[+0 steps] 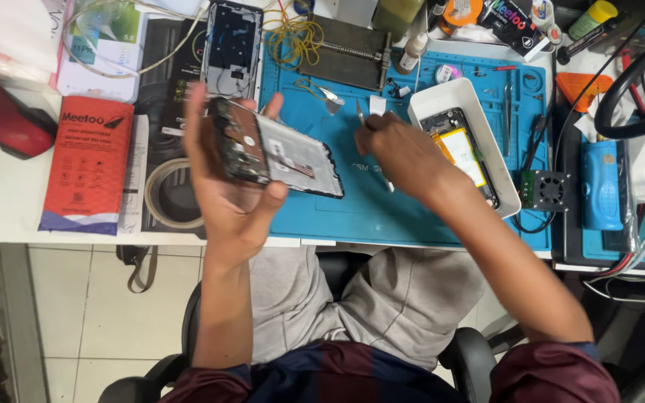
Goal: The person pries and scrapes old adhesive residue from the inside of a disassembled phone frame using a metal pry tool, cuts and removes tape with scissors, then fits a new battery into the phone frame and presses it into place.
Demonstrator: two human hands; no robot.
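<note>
Opened phone (278, 153), back off, lies gripped in the left hand (225, 186); just beside it the right hand (401, 153) pinches tweezers (361, 116), seemingly mid-disassembly, needing fine placement.

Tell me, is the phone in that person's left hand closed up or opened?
Opened. The phone in the left hand has its back off, with bare circuit parts and a metal plate showing.
</note>
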